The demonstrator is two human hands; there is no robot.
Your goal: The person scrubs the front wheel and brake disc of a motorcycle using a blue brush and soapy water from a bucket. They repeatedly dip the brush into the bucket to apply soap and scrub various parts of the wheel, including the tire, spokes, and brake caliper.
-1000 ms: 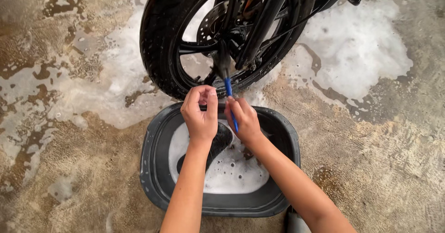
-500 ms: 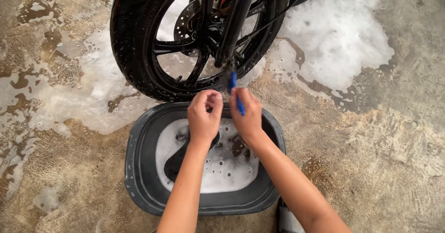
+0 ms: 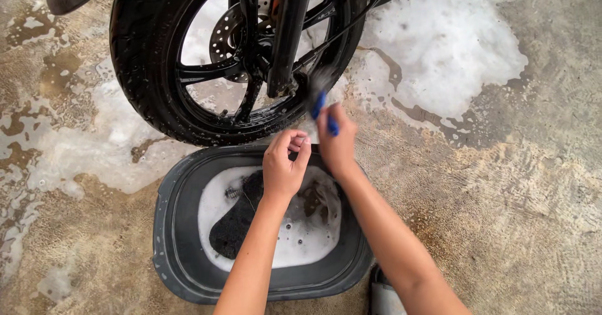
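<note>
Right hand (image 3: 337, 144): fingers closed on blue brush (image 3: 321, 105), bristles at wheel (image 3: 238, 58) rim, above basin (image 3: 182, 252) far edge. Left hand (image 3: 283, 168): fingers curled, empty, over suds. Best practice, judged: short strokes along rim, bristles wet, basin near on floor (image 3: 501, 196).

Both bare forearms reached forward and up from the lower edge of the view, the left one nearly straight, the right one slanting in from the lower right. The left hand (image 3: 285, 168) was loosely curled, thumb and fingertips pinched together, holding nothing that could be seen. The right hand (image 3: 337, 141), just beside it and slightly further forward, was closed in a grip, knuckles upward.
</note>
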